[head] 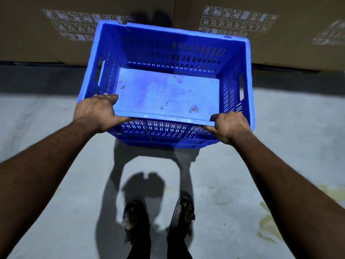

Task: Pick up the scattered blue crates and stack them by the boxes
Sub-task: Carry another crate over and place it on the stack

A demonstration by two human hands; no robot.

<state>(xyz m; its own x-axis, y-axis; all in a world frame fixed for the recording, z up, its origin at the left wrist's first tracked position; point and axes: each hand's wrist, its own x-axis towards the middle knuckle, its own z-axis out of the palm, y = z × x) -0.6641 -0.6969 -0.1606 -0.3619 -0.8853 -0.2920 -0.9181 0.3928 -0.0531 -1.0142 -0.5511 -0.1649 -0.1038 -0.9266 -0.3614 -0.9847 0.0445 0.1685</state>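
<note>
An empty blue slotted crate [168,86] is held out in front of me, above the grey floor, its open top facing up. My left hand [97,113] grips the near rim at its left corner. My right hand [229,126] grips the same rim at the right corner. The crate's far wall is close to two large brown cardboard boxes, one on the left [46,38] and one on the right [280,34]. Brown specks of dirt lie on the crate's bottom. No other crate is in view.
The cardboard boxes form a wall across the back, with printed handling symbols on them. My feet [158,217] in dark sandals stand on the concrete floor [56,128] below the crate. A yellowish stain [268,221] marks the floor at the right.
</note>
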